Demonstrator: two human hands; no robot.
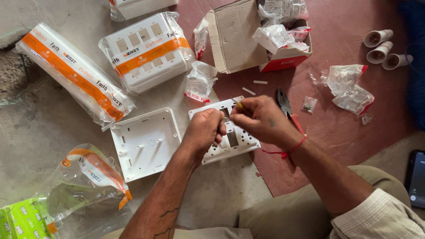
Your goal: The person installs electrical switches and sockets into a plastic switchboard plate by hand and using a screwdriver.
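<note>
From the head camera I see both hands working over a white switch plate (230,137) lying flat on the grey floor, right at the edge of a red mat (345,115). My left hand (204,130) is clenched on the plate's near-left part, fingers curled over it; I can't tell if anything small sits inside the fist. My right hand (261,118) pinches a thin tool with a yellowish tip (238,105), likely a small screwdriver, its tip just above the plate's upper cut-outs. An open white back box (145,142) lies just left of the plate, hollow side up, with nothing loose in it. Behind it a clear bag with an orange band holds a white multi-slot plate (148,51), and a long orange-banded pack of white parts (73,71) lies further left. An emptied, crumpled orange-banded bag (95,175) is at lower left beside green packs (22,219). An open cardboard box (261,40) with a red side sits on the mat, flap folded out, stuffed with small plastic-wrapped white parts, some poking over the rim. Two more small wrapped packets (201,79) lie between box and plate. Pliers with red handles (287,110) lie just beside my right hand, partly hidden. A tiny bag of screws (308,104) is near them, loose wrappers (352,90) further right, three white lamp holders (385,48) at top right, and a phone (416,177) at the right edge.
</note>
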